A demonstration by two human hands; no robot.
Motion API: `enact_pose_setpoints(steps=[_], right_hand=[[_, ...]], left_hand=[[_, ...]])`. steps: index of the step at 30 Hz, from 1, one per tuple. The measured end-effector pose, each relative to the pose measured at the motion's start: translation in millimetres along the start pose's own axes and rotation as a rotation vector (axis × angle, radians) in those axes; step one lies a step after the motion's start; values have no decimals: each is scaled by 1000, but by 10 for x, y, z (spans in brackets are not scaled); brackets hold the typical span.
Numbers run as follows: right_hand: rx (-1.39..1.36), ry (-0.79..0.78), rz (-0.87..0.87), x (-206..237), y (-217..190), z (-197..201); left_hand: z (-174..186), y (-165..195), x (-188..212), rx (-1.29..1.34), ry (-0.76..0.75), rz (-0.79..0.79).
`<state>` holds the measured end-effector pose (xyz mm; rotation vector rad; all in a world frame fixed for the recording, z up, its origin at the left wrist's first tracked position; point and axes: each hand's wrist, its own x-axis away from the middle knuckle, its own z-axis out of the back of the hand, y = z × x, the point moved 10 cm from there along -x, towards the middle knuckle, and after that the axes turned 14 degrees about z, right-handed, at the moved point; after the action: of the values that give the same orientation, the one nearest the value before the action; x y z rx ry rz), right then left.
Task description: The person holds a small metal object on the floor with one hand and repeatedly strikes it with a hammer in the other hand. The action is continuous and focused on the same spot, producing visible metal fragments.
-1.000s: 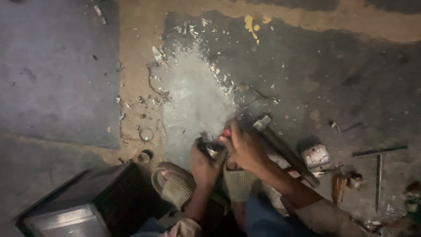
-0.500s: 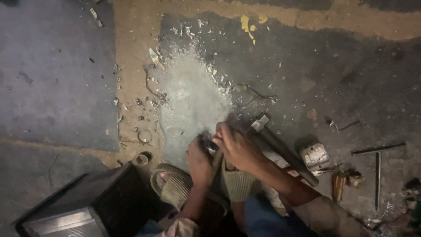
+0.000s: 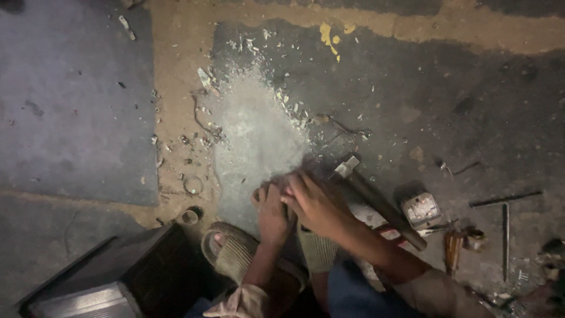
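Head view: hands (image 3: pixel 297 207) beside hammer (image 3: pixel 376 200).

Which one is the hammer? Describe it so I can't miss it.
Start at the pale dusty patch on the floor. At its lower right edge, beside the right hand, lies the hammer. Unlike the thin rods farther right, it has a thick dark handle and a blocky metal head.

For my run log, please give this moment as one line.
left hand: pressed on floor | right hand: over left, contents hidden | hammer: lying beside right hand | sandals: worn
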<state>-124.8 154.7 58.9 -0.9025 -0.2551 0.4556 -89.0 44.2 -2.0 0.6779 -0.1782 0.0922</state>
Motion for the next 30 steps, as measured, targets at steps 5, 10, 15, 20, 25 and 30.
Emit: enact_pose_setpoints(steps=[5,10,15,20,25,30], right_hand=[[203,208,-15,427,194,193],[436,-35,-542,1306,1065,225],[483,129,-438,1354,1090,366],[-106,29,-748,1355,984,391],[18,142,-48,844,-130,881],[135,-170,-295,692,-20,663]], left_hand=[[-184,-124,4,-105,-11,15],[-227,-76,56,-127,32,-50],[-185,-48,8,-100,36,-7],[-190,15,-73,-55,-45,53],[-84,45,-87,7,-28,84],[-13,38,-121,16,-6,142]])
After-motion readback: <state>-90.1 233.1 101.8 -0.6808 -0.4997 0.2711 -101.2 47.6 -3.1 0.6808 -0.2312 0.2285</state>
